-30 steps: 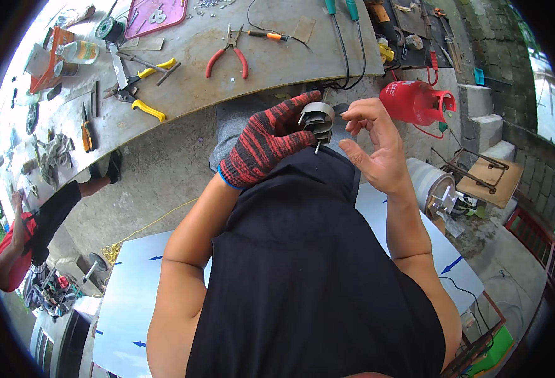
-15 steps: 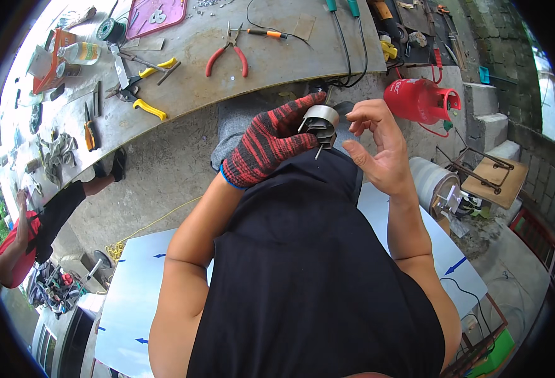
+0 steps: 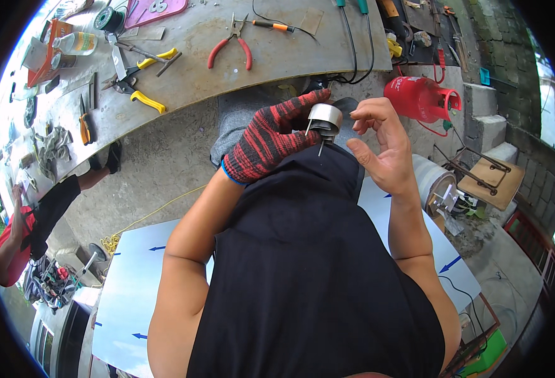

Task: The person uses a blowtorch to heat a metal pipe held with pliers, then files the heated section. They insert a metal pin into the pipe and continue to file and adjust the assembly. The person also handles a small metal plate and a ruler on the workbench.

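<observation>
My left hand (image 3: 276,135), in a red and black striped knit glove, is closed around a small curved metal piece (image 3: 325,115). The piece has a shiny silver outer band with darker layered plates inside and a thin pin sticking out below. Bare and raised, my right hand (image 3: 384,148) is just to the right of the piece, its fingers bent and apart with nothing between them. A narrow gap separates its fingertips from the metal. The glove hides part of the piece's left side.
On the workbench (image 3: 189,82) ahead lie red-handled pliers (image 3: 232,45), yellow-handled snips (image 3: 140,88), orange-handled pliers (image 3: 85,123) and a screwdriver (image 3: 274,26). A red gas cylinder (image 3: 419,97) stands to the right. Another person (image 3: 22,233) is at far left. Pale panels (image 3: 132,277) lie behind me.
The metal piece has turned slightly in my left hand, showing more of its silver band. My right hand stays beside it, barely moved. The view has shifted slightly.
</observation>
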`<state>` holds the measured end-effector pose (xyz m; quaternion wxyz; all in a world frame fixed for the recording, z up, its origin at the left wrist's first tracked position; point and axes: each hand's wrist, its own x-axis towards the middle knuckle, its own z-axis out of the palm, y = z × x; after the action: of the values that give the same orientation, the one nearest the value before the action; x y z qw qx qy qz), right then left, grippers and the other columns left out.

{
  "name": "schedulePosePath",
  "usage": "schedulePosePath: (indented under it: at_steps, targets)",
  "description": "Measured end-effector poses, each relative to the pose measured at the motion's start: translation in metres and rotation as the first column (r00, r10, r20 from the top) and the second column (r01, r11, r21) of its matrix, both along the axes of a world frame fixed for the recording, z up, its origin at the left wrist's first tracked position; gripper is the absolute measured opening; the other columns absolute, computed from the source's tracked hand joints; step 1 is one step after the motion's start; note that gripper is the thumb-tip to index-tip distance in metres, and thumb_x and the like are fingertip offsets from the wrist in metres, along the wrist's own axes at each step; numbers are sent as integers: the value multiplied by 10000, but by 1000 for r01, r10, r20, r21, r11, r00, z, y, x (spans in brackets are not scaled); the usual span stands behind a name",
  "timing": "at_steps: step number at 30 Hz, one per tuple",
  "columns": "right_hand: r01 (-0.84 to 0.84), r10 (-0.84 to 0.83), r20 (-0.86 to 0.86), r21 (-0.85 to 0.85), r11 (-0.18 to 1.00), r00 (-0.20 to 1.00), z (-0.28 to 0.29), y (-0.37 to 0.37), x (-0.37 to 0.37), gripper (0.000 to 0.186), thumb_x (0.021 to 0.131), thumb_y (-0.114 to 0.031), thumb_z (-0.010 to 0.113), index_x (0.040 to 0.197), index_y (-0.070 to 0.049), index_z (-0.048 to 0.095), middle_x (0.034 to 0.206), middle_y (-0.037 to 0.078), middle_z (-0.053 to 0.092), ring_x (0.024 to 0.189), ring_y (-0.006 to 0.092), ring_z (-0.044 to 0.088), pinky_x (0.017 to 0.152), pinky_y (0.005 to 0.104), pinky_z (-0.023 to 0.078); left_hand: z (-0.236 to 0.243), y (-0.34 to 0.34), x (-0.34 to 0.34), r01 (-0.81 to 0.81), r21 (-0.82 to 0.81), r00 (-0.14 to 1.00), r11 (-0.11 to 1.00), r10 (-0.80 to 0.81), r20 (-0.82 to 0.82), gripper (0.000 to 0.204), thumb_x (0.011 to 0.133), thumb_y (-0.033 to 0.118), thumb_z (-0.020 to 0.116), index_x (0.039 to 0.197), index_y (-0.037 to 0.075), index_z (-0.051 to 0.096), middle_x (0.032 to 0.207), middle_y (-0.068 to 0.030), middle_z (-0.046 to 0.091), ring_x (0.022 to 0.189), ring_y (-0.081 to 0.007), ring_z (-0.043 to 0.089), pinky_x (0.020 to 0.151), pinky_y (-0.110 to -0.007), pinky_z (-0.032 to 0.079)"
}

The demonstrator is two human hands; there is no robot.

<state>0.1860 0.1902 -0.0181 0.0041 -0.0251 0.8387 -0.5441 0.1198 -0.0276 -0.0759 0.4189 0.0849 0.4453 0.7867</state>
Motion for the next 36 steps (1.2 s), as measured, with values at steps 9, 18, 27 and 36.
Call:
schedulePosePath:
  at_steps: [9, 18, 27, 36]
  targets:
    - [11, -11, -16, 36, 999, 1000, -5, 3, -20, 346, 849, -158, 761, 1140, -58, 603, 1061, 72, 583, 857, 167, 573, 760, 294, 477, -21, -9, -11, -184, -266, 949, 946, 101, -297, 761, 859, 23, 752, 1528, 85, 395, 1296, -79, 621, 1125, -126, 589, 990, -304, 481]
    - [322, -300, -150, 158, 933, 942, -63, 39, -163, 281, 875, -168, 736, 1108, -39, 647, 890, 36, 672, 779, 133, 623, 707, 283, 507, 0, -72, -91, -660, -265, 724, 703, 501, -473, 691, 885, -55, 678, 1507, 17, 385, 1061, -63, 664, 981, -113, 618, 901, -261, 494]
    - [509, -512, 59, 59, 859, 857, -147, 39, -332, 553, 841, -256, 798, 1264, 26, 582, 910, 89, 716, 667, 147, 687, 598, 277, 556, 19, -98, -108, -799, -224, 587, 558, 640, -496, 667, 889, 5, 713, 1487, 11, 418, 1114, -66, 659, 1027, -125, 607, 941, -284, 475]
    - [504, -505, 11, 58, 862, 863, -176, 34, -387, 288, 839, -232, 766, 1026, -19, 714, 826, 109, 742, 692, 190, 720, 651, 331, 571, 31, -112, -122, -843, -254, 528, 473, 645, -553, 672, 883, -6, 718, 1483, -3, 415, 1084, -59, 654, 1026, -124, 611, 938, -287, 482]
